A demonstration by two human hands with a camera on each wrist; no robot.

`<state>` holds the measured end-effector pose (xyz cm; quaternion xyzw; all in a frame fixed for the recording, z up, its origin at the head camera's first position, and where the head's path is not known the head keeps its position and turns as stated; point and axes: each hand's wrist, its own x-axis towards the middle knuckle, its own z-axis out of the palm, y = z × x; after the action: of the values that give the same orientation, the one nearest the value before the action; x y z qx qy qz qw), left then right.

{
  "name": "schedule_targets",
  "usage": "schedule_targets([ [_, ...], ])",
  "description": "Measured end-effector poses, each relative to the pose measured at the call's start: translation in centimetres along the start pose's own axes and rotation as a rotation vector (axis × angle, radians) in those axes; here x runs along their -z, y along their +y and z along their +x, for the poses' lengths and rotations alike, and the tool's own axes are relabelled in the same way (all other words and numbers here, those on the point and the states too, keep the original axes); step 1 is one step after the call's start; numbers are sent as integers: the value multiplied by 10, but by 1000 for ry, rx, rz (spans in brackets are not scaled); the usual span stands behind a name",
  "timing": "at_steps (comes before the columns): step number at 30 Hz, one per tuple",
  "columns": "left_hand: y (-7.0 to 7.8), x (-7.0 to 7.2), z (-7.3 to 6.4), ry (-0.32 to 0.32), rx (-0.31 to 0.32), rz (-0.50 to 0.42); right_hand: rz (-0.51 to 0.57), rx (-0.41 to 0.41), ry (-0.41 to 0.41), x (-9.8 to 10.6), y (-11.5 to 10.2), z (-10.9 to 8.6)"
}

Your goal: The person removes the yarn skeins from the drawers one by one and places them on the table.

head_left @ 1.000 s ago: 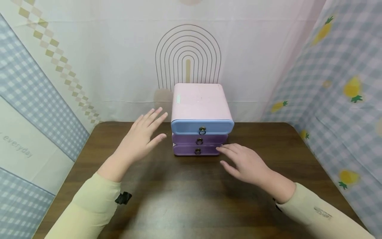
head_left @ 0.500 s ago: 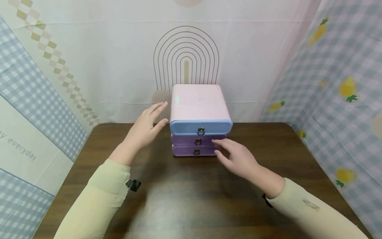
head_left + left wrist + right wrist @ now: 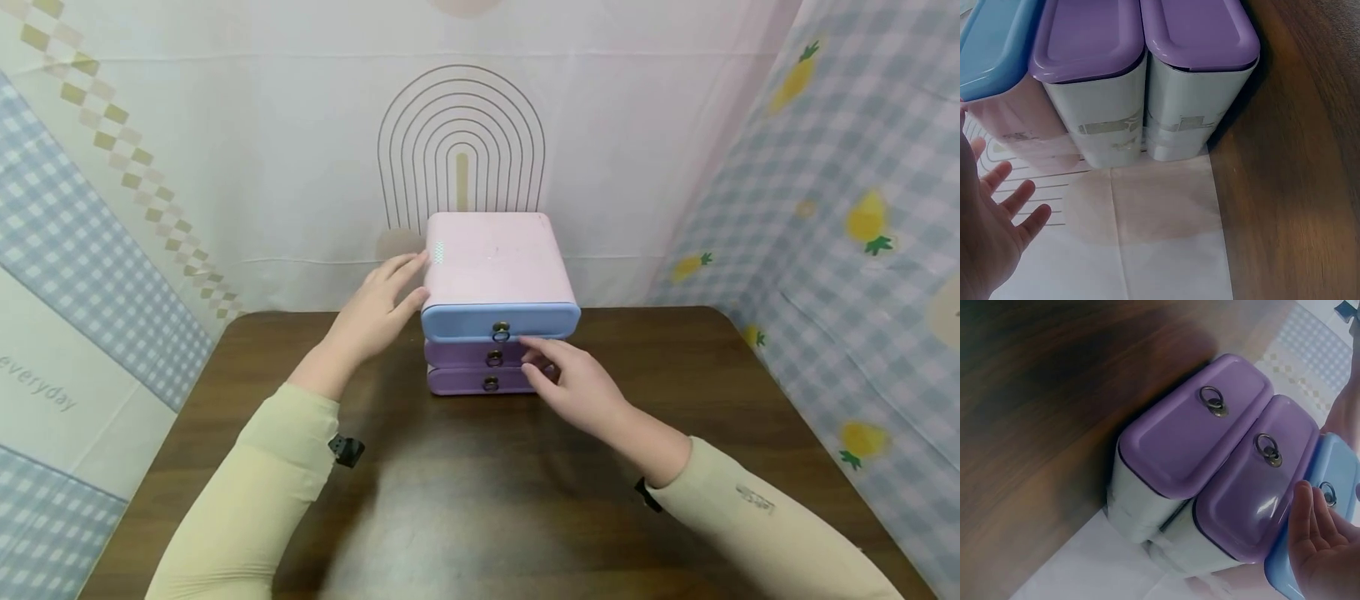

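Observation:
A three-tier drawer box stands at the back of the table, with a pink top (image 3: 495, 258), a blue drawer front (image 3: 457, 322) uppermost and two purple drawer fronts (image 3: 452, 353) below. Each front carries a bronze ring pull (image 3: 501, 336). My left hand (image 3: 371, 308) is at the box's left side, its fingertips right at the pink edge and fingers loosely extended. My right hand (image 3: 577, 383) is in front of the box, fingers slightly bent. In the right wrist view its fingertips (image 3: 1302, 494) overlap the blue front beside the ring, with no ring between them.
The brown wooden table (image 3: 465, 483) extends toward me. A white cloth (image 3: 322, 142) with arch lines hangs right behind the box. Checked cloth with pineapples (image 3: 840, 250) closes off the right, and more checked cloth (image 3: 67, 200) the left.
My left hand has moved right and up to the side of the box. My right hand has moved left and up from the lower purple drawer to the blue drawer's lower edge.

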<state>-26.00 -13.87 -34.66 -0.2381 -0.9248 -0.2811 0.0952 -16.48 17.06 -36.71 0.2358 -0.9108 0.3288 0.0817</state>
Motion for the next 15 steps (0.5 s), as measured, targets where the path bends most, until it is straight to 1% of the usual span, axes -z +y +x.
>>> schedule_targets([
  [3,0,-2,2,-11,4,-8,27,-17,0,-1,0,1],
  [9,3,-5,5,-35,1,-32,125,-96,-9,-3,-1,2],
  [15,5,-7,6,-43,4,-49,167,-115,-8,-6,-1,4],
])
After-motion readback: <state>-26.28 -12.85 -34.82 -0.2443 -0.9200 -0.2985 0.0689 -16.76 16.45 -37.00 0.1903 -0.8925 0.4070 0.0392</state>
